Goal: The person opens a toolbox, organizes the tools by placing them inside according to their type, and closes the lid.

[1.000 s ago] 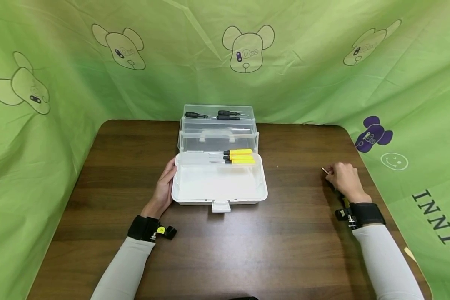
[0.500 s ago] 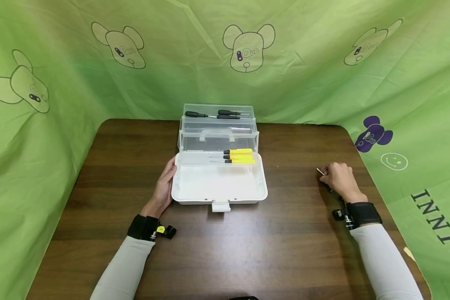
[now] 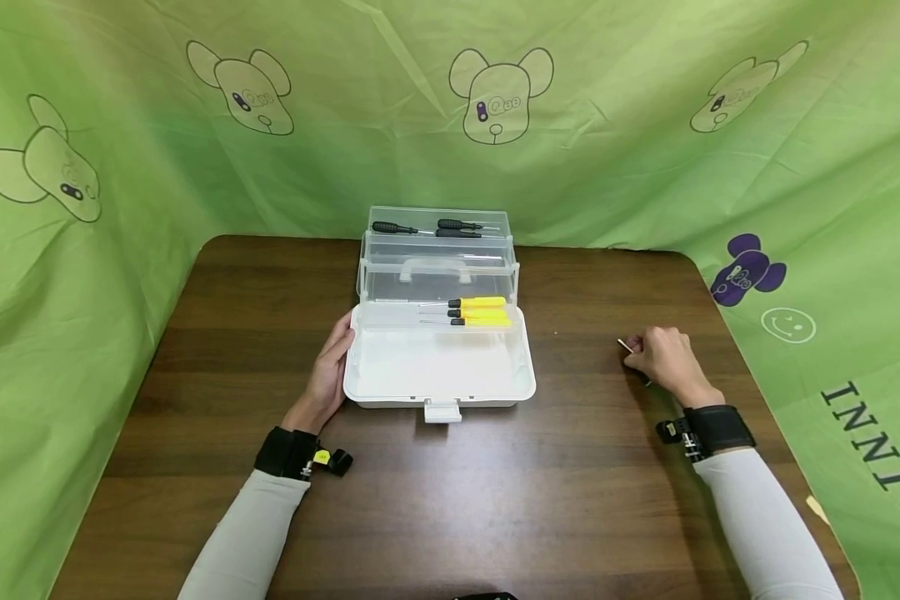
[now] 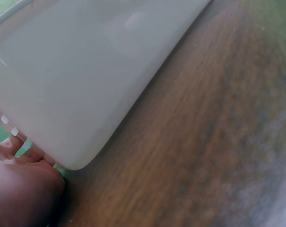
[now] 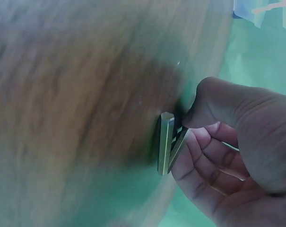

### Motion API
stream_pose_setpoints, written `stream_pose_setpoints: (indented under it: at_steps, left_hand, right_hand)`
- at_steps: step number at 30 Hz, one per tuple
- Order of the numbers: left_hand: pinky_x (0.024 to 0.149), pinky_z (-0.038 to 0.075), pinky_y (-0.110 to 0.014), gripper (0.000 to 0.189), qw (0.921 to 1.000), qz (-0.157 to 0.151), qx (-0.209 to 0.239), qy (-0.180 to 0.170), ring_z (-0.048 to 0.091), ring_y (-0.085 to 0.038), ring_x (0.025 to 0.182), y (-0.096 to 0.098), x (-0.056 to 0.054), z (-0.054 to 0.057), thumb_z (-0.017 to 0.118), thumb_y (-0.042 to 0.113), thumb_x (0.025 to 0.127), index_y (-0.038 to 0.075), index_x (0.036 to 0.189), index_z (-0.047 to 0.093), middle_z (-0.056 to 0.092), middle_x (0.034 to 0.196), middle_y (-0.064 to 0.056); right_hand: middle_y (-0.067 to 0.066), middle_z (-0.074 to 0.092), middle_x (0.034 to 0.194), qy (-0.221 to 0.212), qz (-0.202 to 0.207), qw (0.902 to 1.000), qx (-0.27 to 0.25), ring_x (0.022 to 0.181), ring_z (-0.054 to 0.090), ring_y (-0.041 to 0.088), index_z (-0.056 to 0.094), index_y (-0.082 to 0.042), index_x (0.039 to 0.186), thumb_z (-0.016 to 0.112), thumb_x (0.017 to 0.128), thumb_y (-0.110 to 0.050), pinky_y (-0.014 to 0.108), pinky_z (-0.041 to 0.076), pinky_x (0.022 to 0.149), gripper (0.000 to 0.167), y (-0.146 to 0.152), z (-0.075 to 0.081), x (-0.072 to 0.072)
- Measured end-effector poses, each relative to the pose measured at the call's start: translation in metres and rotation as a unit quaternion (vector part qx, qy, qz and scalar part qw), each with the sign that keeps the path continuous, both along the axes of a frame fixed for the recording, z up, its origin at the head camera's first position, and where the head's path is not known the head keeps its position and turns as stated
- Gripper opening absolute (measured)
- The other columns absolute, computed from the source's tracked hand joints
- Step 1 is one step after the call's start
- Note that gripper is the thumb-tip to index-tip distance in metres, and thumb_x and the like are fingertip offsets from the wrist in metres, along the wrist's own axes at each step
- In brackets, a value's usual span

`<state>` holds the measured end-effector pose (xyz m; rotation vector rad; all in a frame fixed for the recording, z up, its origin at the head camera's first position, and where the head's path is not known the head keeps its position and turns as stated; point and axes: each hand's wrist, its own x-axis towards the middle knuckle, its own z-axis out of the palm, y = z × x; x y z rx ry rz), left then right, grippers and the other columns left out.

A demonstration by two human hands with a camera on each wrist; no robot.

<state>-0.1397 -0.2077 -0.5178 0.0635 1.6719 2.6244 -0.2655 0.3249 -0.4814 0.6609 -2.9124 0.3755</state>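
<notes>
An opened white toolbox (image 3: pixel 439 367) with clear fold-out trays stands mid-table. My left hand (image 3: pixel 325 372) rests against its left end, fingers fairly straight along the wall. In the left wrist view, that hand's fingers (image 4: pixel 31 151) meet the box's pale wall (image 4: pixel 95 85) near its lower corner. My right hand (image 3: pixel 666 360), low over the right side of the table, pinches a small brass-coloured hex key (image 5: pixel 165 144) between thumb and curled fingers. One hexagonal end and the bend show in the right wrist view; the rest is hidden by the fingers.
Several yellow-handled screwdrivers (image 3: pixel 482 314) lie in the front tray. Black-handled screwdrivers (image 3: pixel 393 227) lie in the raised rear tray (image 3: pixel 435 218). A white latch (image 3: pixel 442 411) hangs at the box's front. Green cloth (image 3: pixel 330 167) surrounds the wooden table (image 3: pixel 232 375).
My right hand has moved left across the table, carrying the hex key towards the toolbox. The left hand and the box stay in place.
</notes>
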Motion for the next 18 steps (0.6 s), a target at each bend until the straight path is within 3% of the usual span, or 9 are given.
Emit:
stream_pose_setpoints:
  at_steps: [3,18]
  left_hand:
    - [0.115,0.029,-0.026,0.056,1.0,0.0,-0.003,0.0,0.026,-0.016,0.15,0.0,0.0,-0.001,0.025,0.021,0.117,0.006,0.169,0.014,0.023,0.169,-0.012]
    - [0.115,0.03,-0.025,0.057,1.0,0.0,-0.005,0.003,0.027,-0.015,0.15,-0.001,0.0,-0.001,0.027,0.023,0.117,0.006,0.169,0.014,0.024,0.168,-0.011]
  right_hand:
    - [-0.003,0.058,0.065,0.002,0.013,0.9999,-0.007,0.061,0.055,0.021,0.062,-0.012,0.068,0.069,0.068,-0.002,0.051,0.048,0.058,0.012,-0.003,-0.002,0.001]
    - [-0.001,0.064,0.069,0.009,0.059,0.998,-0.022,0.063,0.059,0.017,0.069,-0.009,0.074,0.071,0.07,0.002,0.045,0.049,0.058,0.012,-0.025,0.002,0.002]
